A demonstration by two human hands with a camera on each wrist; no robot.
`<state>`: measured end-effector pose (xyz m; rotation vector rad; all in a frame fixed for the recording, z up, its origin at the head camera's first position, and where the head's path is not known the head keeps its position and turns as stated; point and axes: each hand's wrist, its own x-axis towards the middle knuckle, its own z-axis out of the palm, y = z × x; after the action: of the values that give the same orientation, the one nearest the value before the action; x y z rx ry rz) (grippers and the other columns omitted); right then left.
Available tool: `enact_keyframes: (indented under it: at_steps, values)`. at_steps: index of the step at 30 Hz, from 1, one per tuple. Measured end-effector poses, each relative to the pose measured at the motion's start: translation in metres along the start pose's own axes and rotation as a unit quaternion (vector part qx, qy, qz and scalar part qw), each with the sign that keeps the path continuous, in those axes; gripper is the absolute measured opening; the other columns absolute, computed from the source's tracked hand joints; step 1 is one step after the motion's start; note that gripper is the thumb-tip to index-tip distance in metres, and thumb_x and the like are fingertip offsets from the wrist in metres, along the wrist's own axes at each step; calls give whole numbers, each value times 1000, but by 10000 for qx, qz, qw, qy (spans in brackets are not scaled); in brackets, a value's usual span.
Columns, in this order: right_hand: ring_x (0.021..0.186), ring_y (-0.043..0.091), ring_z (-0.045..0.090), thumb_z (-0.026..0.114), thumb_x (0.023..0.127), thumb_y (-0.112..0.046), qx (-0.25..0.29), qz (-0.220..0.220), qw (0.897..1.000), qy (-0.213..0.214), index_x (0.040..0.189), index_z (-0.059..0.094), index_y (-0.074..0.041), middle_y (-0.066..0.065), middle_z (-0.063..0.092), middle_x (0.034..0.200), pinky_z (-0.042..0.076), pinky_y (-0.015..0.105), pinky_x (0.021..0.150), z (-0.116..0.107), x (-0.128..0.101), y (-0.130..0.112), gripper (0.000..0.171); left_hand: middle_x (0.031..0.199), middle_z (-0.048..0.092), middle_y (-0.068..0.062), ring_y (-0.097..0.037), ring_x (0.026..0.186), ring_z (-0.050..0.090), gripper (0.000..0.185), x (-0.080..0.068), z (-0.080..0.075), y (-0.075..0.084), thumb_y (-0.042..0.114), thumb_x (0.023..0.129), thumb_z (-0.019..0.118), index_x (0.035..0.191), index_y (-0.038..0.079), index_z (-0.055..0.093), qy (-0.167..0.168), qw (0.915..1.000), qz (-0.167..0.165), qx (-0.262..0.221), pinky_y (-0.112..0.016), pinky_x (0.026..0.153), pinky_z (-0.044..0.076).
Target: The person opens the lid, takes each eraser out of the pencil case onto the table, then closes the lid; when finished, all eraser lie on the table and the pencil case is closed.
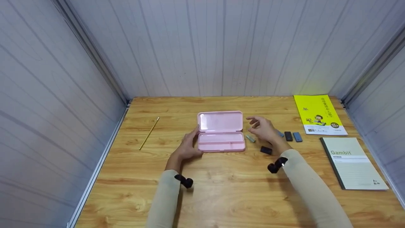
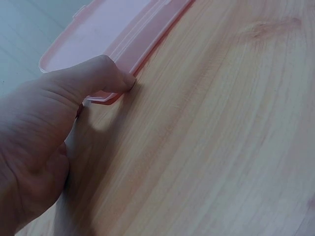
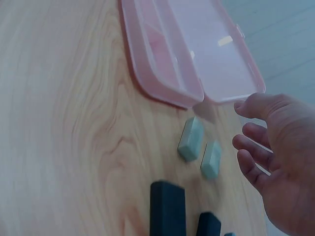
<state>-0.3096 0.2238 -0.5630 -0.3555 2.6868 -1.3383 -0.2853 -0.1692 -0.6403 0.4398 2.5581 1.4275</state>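
Note:
An open pink pencil case (image 1: pixel 221 141) lies in the middle of the wooden table (image 1: pixel 221 190), lid (image 1: pixel 220 121) folded back. My left hand (image 1: pixel 193 141) rests at its left end, the thumb (image 2: pixel 115 78) pressing on the case's edge (image 2: pixel 142 49). My right hand (image 1: pixel 255 126) hovers just right of the case, fingers (image 3: pixel 253 152) relaxed and holding nothing. Below it lie two pale green erasers (image 3: pixel 191 139) (image 3: pixel 211 160) and black erasers (image 3: pixel 167 209). In the head view one green eraser (image 1: pixel 250 138) shows beside the case.
A black eraser (image 1: pixel 266 150), another black one (image 1: pixel 288 136) and a blue one (image 1: pixel 297 136) lie right of the case. A pencil (image 1: pixel 149 133) lies at the left. A yellow book (image 1: pixel 319 114) and a "Gambit" notebook (image 1: pixel 352 163) sit at the right. Panel walls enclose the table.

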Motion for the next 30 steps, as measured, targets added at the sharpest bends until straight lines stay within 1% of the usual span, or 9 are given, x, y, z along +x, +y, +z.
enact_keyframes:
  at_steps: [3, 6, 9, 13, 16, 21, 24, 27, 30]
  values:
    - [127, 47, 69, 74, 105, -6, 147, 14, 9999, 80, 159, 59, 0, 32, 66, 145, 59, 54, 106, 4, 5, -7, 56, 176, 54, -9, -35, 160, 38, 131, 0, 1, 0, 17, 73, 92, 182, 19, 20, -24, 10000, 1, 45, -60, 141, 16]
    - [133, 47, 67, 73, 108, -13, 307, 146, 9994, 77, 165, 54, -4, 31, 62, 155, 59, 54, 108, 6, 9, -12, 61, 176, 53, -10, -36, 157, 40, 130, -3, 0, 6, 16, 74, 91, 182, 17, 19, -78, 9999, -25, 99, -58, 140, 20]
    - [140, 45, 64, 71, 110, -20, 467, 314, 9984, 24, 171, 47, -9, 26, 56, 164, 60, 47, 107, 8, 13, -15, 66, 177, 52, -11, -37, 155, 40, 128, -6, -1, 14, 15, 75, 91, 182, 16, 20, -92, 9999, -14, 124, -60, 138, 23]
    - [144, 41, 62, 70, 112, -23, 702, 469, 9964, -33, 175, 40, -13, 23, 51, 170, 60, 37, 100, 11, 16, -17, 71, 174, 55, -11, -38, 155, 39, 128, -6, 0, 13, 17, 74, 91, 182, 15, 22, -31, 9998, 150, 101, -61, 139, 19]
    - [143, 40, 61, 69, 112, -23, 790, 507, 9956, -83, 176, 40, -13, 23, 51, 170, 60, 34, 97, 14, 17, -18, 71, 173, 56, -11, -38, 157, 38, 129, -3, 2, 6, 18, 73, 92, 182, 16, 22, -16, 9997, 234, 22, -62, 139, 17]
    - [143, 39, 60, 68, 113, -20, 941, 546, 9940, -125, 174, 43, -10, 22, 52, 169, 59, 34, 100, 18, 18, -20, 67, 176, 53, -12, -40, 157, 37, 130, 0, 2, -2, 19, 71, 93, 181, 16, 24, 34, 9996, 264, -69, -65, 138, 20]
    - [144, 38, 59, 68, 113, -19, 1076, 609, 9923, -118, 173, 44, -11, 20, 52, 168, 60, 38, 101, 20, 19, -20, 66, 178, 51, -10, -40, 156, 37, 130, -2, 1, 1, 19, 72, 93, 182, 18, 23, 57, 9998, 180, 18, -65, 137, 22]
    - [145, 38, 58, 67, 113, -19, 1099, 595, 9921, -120, 173, 45, -13, 19, 52, 168, 60, 41, 102, 20, 19, -20, 64, 175, 54, -10, -38, 156, 38, 129, -6, -1, 7, 18, 73, 92, 182, 19, 23, 64, 9999, 116, 48, -63, 137, 24]
    - [146, 39, 58, 67, 113, -19, 1120, 532, 9922, -134, 173, 46, -12, 20, 52, 168, 60, 40, 103, 20, 19, -20, 64, 168, 59, -12, -36, 154, 40, 126, -8, -1, 10, 17, 73, 92, 181, 18, 26, 110, 9999, 128, 5, -61, 137, 24]
